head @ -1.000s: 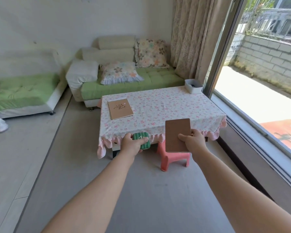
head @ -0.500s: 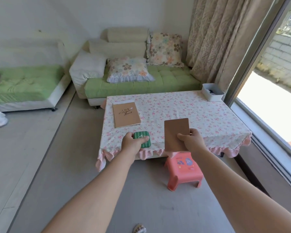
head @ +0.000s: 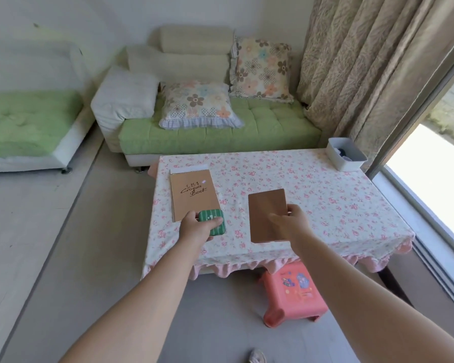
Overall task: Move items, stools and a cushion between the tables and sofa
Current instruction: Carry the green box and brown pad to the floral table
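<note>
Head view: the left hand (head: pixel 195 226) grips a green tin (head: pixel 212 221) and the right hand (head: pixel 288 223) pinches a plain brown notebook (head: pixel 267 213), both held over the floral table (head: pixel 325 205) beside a sketchbook (head: pixel 193 196) already lying there. Setting these down seems imminent; the pink stool (head: pixel 295 297) and sofa cushion (head: pixel 198 106) look untouched

Both bare arms reach forward and a little inward from the bottom of the view, almost straight at the elbows. The left hand (head: pixel 196 226) is palm down, with its fingers curled closed around a small object. The right hand (head: pixel 288 223) is turned more sideways, thumb on top, and it pinches a flat object at its edge.
</note>
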A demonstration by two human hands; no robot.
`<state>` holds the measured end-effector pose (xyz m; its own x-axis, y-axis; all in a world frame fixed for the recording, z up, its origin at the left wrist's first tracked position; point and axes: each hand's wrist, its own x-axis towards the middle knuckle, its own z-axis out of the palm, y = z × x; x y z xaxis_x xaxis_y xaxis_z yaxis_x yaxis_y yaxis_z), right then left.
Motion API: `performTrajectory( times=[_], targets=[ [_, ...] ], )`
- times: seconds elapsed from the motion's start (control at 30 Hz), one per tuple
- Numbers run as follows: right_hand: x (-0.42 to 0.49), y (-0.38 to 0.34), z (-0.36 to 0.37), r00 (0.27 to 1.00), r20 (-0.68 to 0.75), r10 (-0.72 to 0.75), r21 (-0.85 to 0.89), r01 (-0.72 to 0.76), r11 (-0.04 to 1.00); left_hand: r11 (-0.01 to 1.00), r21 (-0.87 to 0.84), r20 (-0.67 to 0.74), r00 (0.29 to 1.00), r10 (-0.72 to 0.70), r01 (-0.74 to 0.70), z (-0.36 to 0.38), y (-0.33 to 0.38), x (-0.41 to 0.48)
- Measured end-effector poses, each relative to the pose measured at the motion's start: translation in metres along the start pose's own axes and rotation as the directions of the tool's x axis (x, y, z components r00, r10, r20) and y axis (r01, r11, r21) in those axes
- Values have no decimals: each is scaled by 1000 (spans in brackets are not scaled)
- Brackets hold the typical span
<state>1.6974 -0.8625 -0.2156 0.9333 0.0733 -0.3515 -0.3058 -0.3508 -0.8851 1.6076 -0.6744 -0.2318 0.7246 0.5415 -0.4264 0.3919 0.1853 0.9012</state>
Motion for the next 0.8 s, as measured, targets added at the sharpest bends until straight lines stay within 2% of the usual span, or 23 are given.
performTrajectory(
  times=[0.17,0.37,0.8],
  targets=[
    [59,-14,27,997,72,2,-13,-1,1000,999,-6,-56,998,-33,33,6,14,53],
    [146,-37,32,992,125,22,40,-27,999,999,15,-64,997,-48,49,47,51,121],
    [293,-50,39,984,94,149,-24,-147,989,984,52,-71,983,-168,172,103,64,256]
  ],
)
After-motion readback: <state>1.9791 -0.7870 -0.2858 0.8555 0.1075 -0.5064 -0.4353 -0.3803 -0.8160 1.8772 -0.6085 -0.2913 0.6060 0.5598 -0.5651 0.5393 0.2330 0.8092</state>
